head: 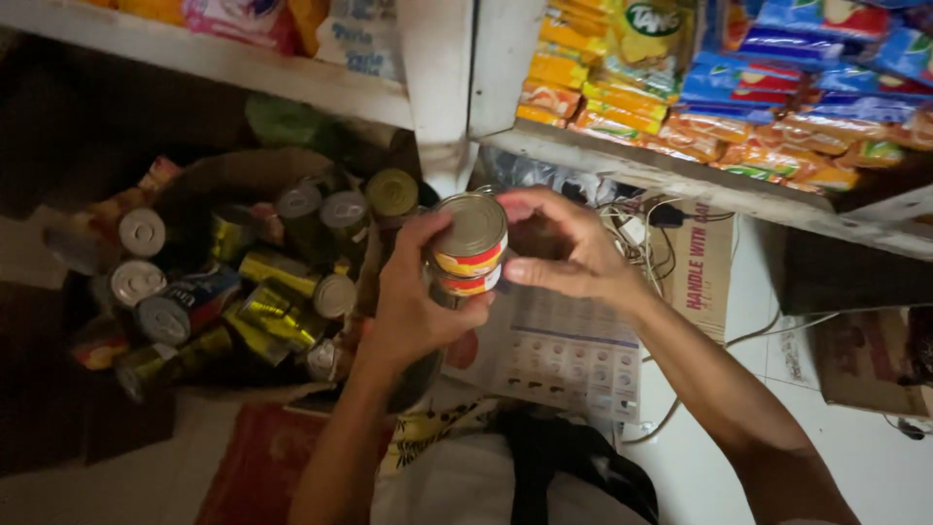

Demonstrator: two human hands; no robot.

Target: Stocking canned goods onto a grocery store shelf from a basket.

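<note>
A white shelf (680, 180) is carrying bright sachet packs (739, 87) above a pale floor, with a heap of tins (233, 282) lying to the left. The left hand (413, 301) is gripping a stack of round cans (468, 248) at chest height, while the right hand (569, 248) is curling around its side, fingertips touching the label.

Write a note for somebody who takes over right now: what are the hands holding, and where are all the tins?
Left hand: grips two stacked small round metal tins with red and yellow labels from the side.
Right hand: fingertips on the stack's other side.
Box of mixed metal cans: lower left, still full.
White shelf: above, carrying bright sachet packs.
Done: two tins lifted. Left: the cans in the box.
</note>
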